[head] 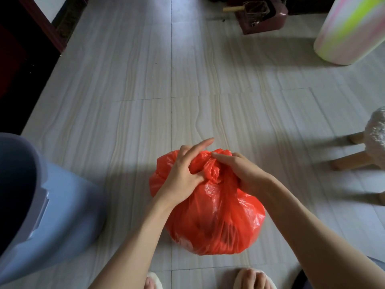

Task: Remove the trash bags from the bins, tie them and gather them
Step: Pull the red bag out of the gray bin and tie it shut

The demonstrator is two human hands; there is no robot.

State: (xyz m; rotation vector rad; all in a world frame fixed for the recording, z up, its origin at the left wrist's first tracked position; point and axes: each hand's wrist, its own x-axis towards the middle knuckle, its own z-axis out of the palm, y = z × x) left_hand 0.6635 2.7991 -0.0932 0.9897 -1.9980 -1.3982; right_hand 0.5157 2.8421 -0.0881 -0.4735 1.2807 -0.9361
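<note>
**Trash bag, red plastic, being gathered shut on the floor**

Trash bag [210,215]: thin, glossy red film, crinkled, bulging into a rounded sack. It is sitting on the pale tiled floor [129,97] just ahead of the person's feet [253,278]. Dark contents are showing faintly through the plastic, too dim to identify.

Neck of bag [210,170]: twisted into a thick, wrinkled knot-like bunch at the top. Whether the knot is complete is hard to judge, since both hands are covering part of it.

Left hand [185,174]: fingers are curling into the bunched plastic on its left side, with the index finger sticking out straight beyond the bag.

Right hand [243,174]: fingers are clasping the neck from the right; the fingertips are pressing into the folds, partly hidden.

Blue bin [41,215]: smooth plastic, standing at the left, cut off by the frame edge, interior in shadow.

Stool [366,147]: fuzzy white seat on wooden legs, cropped at the right.

Pastel cylinder [350,28]: striped pink, white and lime, leaning in at the upper right, top out of view.

Dark clutter [260,13]: far end, blurred, with a pale handle poking out.
</note>
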